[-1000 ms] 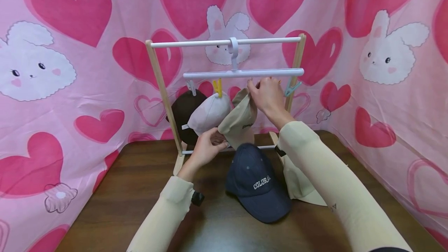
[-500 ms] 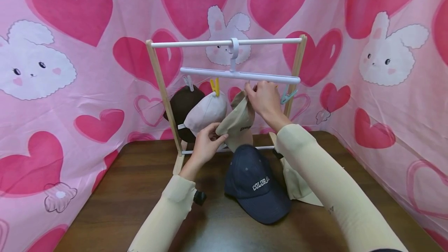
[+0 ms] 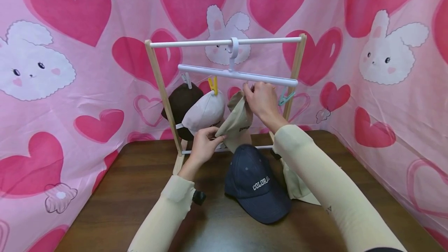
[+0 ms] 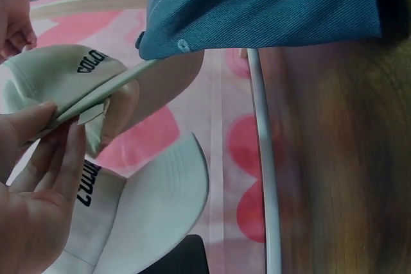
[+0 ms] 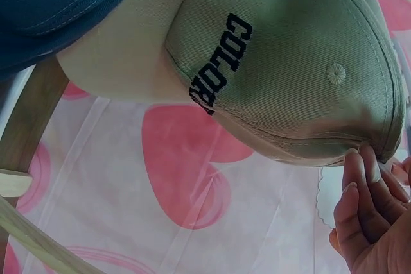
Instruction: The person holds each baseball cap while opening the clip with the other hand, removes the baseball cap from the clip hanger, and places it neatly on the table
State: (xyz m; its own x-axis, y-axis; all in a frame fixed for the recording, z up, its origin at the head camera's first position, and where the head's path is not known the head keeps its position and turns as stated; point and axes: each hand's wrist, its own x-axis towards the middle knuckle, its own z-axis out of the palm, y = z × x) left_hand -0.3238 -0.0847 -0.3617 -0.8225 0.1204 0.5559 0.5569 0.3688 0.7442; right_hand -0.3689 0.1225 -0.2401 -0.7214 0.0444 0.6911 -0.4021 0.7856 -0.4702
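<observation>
A beige cap with dark lettering hangs below the white hanger, held by both hands. My left hand pinches its lower left edge between thumb and fingers, as the left wrist view also shows. High up on the same cap, just under the hanger bar, my right hand pinches the crown fabric. Whether a clip sits under those fingers is hidden. To the left, a white cap hangs from a yellow clip, and a dark brown cap from a grey clip.
A navy cap lies on the wooden table in front of the rack. Another beige cap lies partly behind the right forearm. A teal clip hangs at the hanger's right end. Pink patterned cloth surrounds the table.
The hanger has gone from nearly level to tilted, its right end lower, and has shifted left. The hanging caps and both hands have drifted slightly left; both hands keep their hold on the beige cap.
</observation>
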